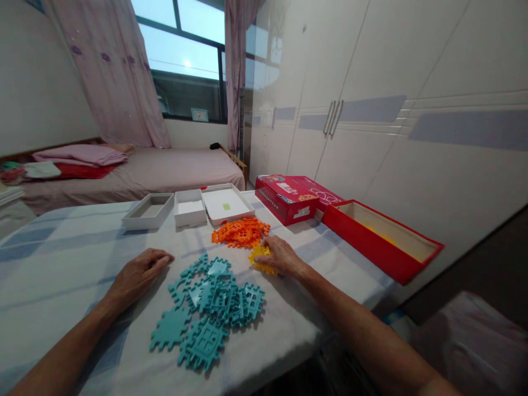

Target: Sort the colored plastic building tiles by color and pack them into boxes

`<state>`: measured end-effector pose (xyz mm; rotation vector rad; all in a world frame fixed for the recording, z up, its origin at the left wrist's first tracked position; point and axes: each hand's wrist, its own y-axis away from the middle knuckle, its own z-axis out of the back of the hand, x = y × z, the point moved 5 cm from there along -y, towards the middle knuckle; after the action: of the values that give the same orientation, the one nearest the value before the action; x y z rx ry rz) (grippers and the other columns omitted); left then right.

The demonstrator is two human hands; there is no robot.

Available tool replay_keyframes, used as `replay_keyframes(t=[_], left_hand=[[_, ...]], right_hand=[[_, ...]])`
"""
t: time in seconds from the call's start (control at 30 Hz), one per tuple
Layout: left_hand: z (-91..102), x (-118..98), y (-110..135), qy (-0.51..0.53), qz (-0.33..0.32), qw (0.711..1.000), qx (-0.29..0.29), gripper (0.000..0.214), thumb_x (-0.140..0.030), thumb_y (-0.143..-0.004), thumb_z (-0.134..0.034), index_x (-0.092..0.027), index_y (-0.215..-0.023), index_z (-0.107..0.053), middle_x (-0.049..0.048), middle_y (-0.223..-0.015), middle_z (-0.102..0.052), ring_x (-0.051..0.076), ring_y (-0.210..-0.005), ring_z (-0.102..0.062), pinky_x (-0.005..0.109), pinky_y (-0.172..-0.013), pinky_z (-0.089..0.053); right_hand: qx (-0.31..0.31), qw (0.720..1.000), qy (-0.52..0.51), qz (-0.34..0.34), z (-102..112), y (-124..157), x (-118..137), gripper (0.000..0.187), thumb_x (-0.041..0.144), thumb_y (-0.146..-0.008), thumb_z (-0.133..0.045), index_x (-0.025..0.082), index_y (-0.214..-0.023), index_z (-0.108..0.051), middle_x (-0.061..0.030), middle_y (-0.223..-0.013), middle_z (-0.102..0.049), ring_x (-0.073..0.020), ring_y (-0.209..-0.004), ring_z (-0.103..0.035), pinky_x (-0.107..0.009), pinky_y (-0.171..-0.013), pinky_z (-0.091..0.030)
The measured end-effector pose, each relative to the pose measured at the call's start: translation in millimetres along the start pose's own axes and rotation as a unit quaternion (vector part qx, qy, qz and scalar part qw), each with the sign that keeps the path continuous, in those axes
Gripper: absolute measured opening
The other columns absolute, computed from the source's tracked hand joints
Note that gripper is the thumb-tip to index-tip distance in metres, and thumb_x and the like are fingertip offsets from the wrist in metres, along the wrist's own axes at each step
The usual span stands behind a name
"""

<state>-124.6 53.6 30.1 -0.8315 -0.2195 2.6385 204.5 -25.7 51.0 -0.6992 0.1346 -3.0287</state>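
A spread of several teal plastic building tiles (210, 311) lies on the cloth-covered table (61, 247) in front of me. Beyond it sits a pile of orange tiles (241, 232). A few yellow tiles (259, 259) lie to the right of the teal ones. My right hand (280, 256) rests on the yellow tiles, fingers curled over them. My left hand (138, 275) lies palm down on the cloth just left of the teal tiles, its fingers loosely together and holding nothing.
Three white trays (149, 212) (190, 208) (229, 204) stand at the back of the table. A red box lid (289, 198) and an open red box (381, 236) sit at the right edge. A bed, a curtained window and a white wardrobe lie beyond.
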Motion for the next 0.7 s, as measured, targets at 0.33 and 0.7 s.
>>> replay_keyframes(t=[0.33, 0.7], left_hand=[[-5.4, 15, -4, 0.0, 0.003, 1.0, -0.003, 0.041, -0.054, -0.076, -0.043, -0.024, -0.085, -0.069, 0.0043, -0.096, -0.07, 0.024, -0.09, -0.064, 0.031, -0.081, -0.048], [-2.8, 6, -2, 0.013, 0.007, 1.0, -0.011, 0.044, -0.055, -0.074, -0.042, -0.022, -0.083, -0.069, 0.0061, -0.094, -0.07, 0.024, -0.089, -0.063, 0.032, -0.082, -0.047]], right_hand=[[-0.373, 0.901, 0.109, -0.194, 198, 43, -131, 0.042, 0.048, -0.079, -0.055, 0.014, -0.102, -0.06, -0.0101, -0.093, -0.066, -0.0206, -0.08, -0.061, -0.03, -0.07, -0.044], [-0.254, 0.9, 0.297, -0.194, 172, 80, -170, 0.043, 0.043, -0.088, -0.044, 0.013, -0.116, -0.058, -0.0163, -0.117, -0.058, -0.0305, -0.108, -0.055, -0.046, -0.087, -0.044]])
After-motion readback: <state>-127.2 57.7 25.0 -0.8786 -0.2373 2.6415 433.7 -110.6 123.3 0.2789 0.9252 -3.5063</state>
